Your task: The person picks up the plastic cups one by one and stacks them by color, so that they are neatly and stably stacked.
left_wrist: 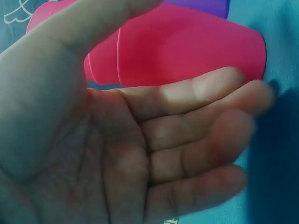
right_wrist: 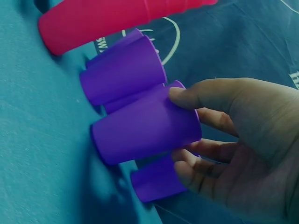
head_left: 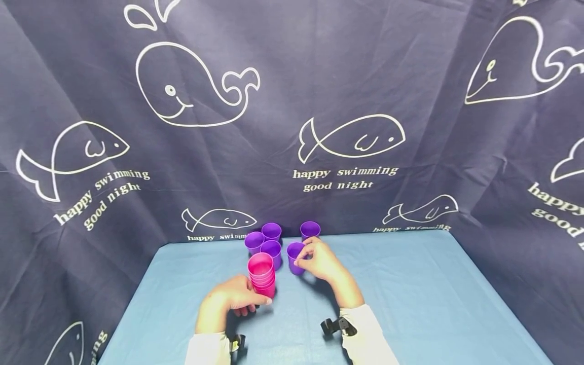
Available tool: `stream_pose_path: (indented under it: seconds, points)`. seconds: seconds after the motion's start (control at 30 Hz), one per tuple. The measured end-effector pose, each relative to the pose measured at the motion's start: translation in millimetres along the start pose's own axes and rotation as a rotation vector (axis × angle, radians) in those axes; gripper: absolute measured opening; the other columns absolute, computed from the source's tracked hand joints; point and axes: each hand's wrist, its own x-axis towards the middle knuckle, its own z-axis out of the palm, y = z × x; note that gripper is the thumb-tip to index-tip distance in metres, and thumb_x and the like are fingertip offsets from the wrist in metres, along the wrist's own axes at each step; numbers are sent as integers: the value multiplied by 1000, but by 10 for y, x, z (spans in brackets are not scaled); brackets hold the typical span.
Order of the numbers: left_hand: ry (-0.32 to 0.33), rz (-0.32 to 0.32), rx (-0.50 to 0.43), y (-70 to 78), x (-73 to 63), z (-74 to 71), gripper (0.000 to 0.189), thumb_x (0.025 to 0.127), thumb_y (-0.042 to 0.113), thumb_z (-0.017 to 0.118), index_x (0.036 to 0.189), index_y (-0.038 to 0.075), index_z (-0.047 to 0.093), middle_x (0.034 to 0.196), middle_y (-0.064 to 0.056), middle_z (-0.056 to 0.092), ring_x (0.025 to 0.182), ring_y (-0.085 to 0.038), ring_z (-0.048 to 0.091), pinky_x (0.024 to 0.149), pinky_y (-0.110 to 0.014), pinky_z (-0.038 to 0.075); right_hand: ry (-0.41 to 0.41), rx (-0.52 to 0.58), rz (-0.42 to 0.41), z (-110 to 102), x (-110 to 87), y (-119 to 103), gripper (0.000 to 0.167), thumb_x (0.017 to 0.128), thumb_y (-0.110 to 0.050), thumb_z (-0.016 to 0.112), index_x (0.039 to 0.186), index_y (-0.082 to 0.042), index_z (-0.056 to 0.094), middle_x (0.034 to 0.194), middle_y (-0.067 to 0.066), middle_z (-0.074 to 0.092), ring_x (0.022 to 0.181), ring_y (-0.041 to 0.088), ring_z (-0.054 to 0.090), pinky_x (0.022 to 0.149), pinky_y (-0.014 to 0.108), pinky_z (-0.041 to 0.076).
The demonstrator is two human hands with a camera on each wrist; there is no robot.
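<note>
Both forearms (head_left: 348,290) reach forward, the hands apart.
The left hand (head_left: 238,294) spreads its thumb from loosely bent fingers (left_wrist: 191,154); the right hand (head_left: 322,261), wrist bent inward, pinches with its thumb (right_wrist: 212,93) and fingertips.

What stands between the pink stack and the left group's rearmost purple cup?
In the head view, another purple cup stands between the pink stack and the rearmost cup.
</note>
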Motion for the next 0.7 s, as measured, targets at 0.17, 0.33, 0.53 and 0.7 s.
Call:
stream_pose_path:
  seconds: [0.17, 0.33, 0.53, 0.7]
  points:
    - [-69, -74, -14, 20, -16, 60, 41, 82, 42, 84, 77, 3, 72, 65, -9, 73, 52, -16, 66, 50, -30, 55, -44, 14, -19, -103, -21, 22, 5, 81, -7, 83, 78, -5, 80, 113, 18, 71, 115, 31, 65, 100, 43, 56]
    - [-162, -111, -57, 73, -1, 152, 40, 87, 41, 80, 77, 3, 71, 66, -11, 72, 51, -13, 61, 49, -27, 54, -77, 8, -26, -212, -46, 16, 5, 82, -8, 80, 79, -5, 81, 104, 14, 75, 120, 33, 62, 105, 44, 53]
    - [-205, -135, -59, 83, -6, 227, 41, 86, 41, 81, 77, 2, 71, 69, -13, 75, 50, -14, 58, 47, -28, 53, -99, -19, -40, -268, -53, 34, 5, 82, -11, 80, 80, -8, 82, 99, 8, 77, 118, 30, 63, 105, 42, 52]
    - [-211, -99, -38, 88, -32, 283, 42, 85, 43, 81, 77, 2, 75, 69, -11, 76, 50, -12, 61, 49, -29, 56, -102, -23, -50, -300, -60, 46, 6, 82, -11, 79, 78, -7, 82, 95, 6, 77, 114, 27, 63, 104, 40, 53]
